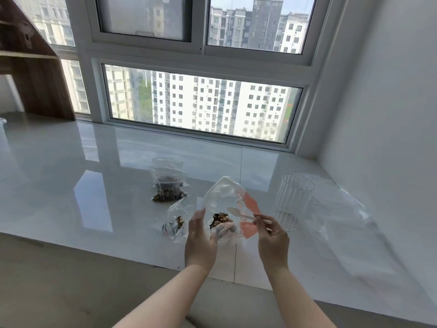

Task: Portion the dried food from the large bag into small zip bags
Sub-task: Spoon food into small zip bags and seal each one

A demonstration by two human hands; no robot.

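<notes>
We are holding the large bag point(223, 204) open on the white worktop point(94, 185), just ahead of both hands; our left hand point(201, 240) is resting against its near-left edge with the fingers straight and apart, steadying the mouth, though whether the thumb is pinching the film we cannot tell; our right hand point(272, 235) is pinching the handle of a white plastic spoon point(241, 215), fingers curled round it. The spoon's long axis is running from our right hand up and leftward, bowl pointing into the bag and hovering just above the dried food point(221, 220) gathered at the bottom; so the right hand is the nearer one for scooping. A small zip bag point(176, 223), partly filled, is lying just left of our left hand; another filled bag point(169, 188) is sitting farther back; a clear ribbed cup point(292, 202) is standing to the right.
</notes>
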